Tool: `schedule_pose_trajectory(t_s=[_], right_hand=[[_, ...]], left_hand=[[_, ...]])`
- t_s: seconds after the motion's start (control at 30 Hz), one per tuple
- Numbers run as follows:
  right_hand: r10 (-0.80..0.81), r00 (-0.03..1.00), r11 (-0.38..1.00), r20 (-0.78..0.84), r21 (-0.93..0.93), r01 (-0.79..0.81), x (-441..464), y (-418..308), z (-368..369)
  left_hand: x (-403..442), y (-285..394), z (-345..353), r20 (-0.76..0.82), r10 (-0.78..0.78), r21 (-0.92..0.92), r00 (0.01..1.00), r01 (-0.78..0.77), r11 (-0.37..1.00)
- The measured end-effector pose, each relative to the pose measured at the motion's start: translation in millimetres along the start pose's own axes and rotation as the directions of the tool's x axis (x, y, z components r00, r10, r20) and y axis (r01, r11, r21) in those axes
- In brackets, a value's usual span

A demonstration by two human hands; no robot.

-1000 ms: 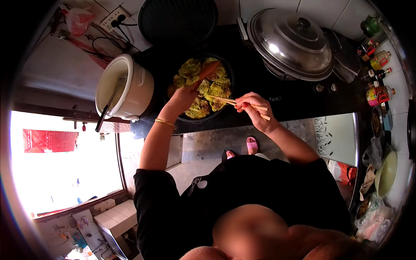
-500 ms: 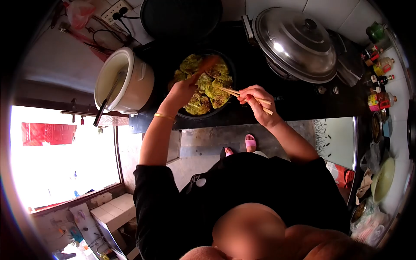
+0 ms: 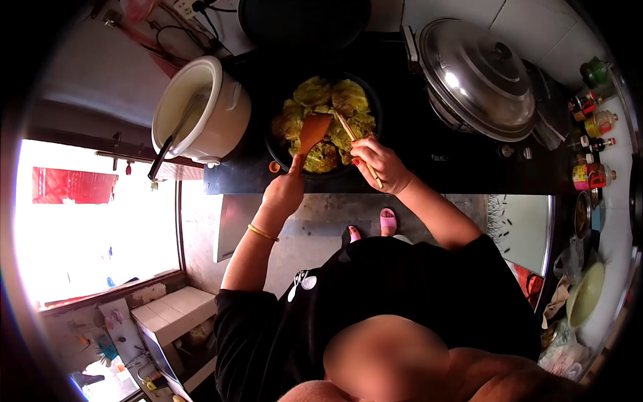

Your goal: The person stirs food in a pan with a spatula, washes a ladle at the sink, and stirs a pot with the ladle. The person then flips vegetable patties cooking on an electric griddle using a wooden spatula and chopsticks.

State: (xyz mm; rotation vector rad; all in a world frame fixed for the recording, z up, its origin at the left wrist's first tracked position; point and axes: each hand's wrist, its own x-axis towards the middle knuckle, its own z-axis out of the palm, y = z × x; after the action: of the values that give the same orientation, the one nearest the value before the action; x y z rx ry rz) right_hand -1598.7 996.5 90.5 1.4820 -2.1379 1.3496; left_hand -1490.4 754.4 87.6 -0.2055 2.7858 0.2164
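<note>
Several browned, yellow-green patties (image 3: 351, 97) lie in a round dark pan (image 3: 377, 110). My left hand (image 3: 284, 193) is closed on the handle of a wooden spatula (image 3: 313, 132), whose flat blade rests over the patties near the pan's middle. Between the fingers of my right hand (image 3: 382, 166) is a pair of chopsticks (image 3: 348, 128), angled into the pan with the tips at the patties, just right of the spatula blade.
Left of the pan stands a white pot (image 3: 224, 110) with a black-handled utensil (image 3: 164, 153) in it. A large lidded steel pan (image 3: 475, 80) sits to the right. Behind is a dark round lid (image 3: 305, 23). Bottles (image 3: 593, 175) line the right wall.
My left hand has drawn back toward me, bringing the spatula blade to the pan's middle. My right hand has moved slightly closer, and the chopsticks now stand more steeply. The view has shifted a little.
</note>
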Motion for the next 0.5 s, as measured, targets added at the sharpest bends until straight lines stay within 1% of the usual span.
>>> schedule_pose_trajectory(t_s=[0.03,0.1,0.17,0.2,0.23,0.3,0.37,0.43,0.5], right_hand=[[0.018,0.999,1.000,0.030,-0.002,-0.018,0,-1,1],[0.054,0.995,0.998,0.085,-0.017,-0.053,1,-5,0],[0.054,0.998,0.998,0.026,-0.032,-0.053,6,-4,-4],[0.055,0.998,0.998,-0.001,-0.036,-0.055,8,-5,-5],[0.059,0.997,0.998,-0.056,0.023,-0.058,10,-7,-8],[0.043,0.995,0.998,-0.087,0.058,-0.038,14,-14,-14],[0.059,0.996,0.996,-0.071,0.076,-0.054,12,-12,-12],[0.064,0.996,0.995,-0.067,0.078,-0.059,9,-10,-7],[0.055,0.996,0.997,-0.072,0.063,-0.051,6,-7,-4]], left_hand=[[-6,14,-17,0.068,-0.088,-0.014,0.994,0.089,0.996],[-4,11,-12,0.023,-0.050,-0.036,0.998,0.051,0.998],[-1,3,-14,-0.023,-0.007,-0.038,1.000,0.006,0.999],[3,-12,-10,-0.142,0.092,-0.137,0.986,-0.111,0.984],[5,-21,-11,-0.268,0.175,-0.220,0.947,-0.237,0.946],[-1,-23,-13,-0.476,0.193,-0.340,0.858,-0.382,0.859],[-17,-13,-25,-0.272,0.132,-0.316,0.953,-0.219,0.923],[-21,-1,-26,-0.084,0.049,-0.241,0.995,-0.068,0.968],[-22,14,-35,0.098,-0.056,-0.020,0.994,0.058,0.998]])
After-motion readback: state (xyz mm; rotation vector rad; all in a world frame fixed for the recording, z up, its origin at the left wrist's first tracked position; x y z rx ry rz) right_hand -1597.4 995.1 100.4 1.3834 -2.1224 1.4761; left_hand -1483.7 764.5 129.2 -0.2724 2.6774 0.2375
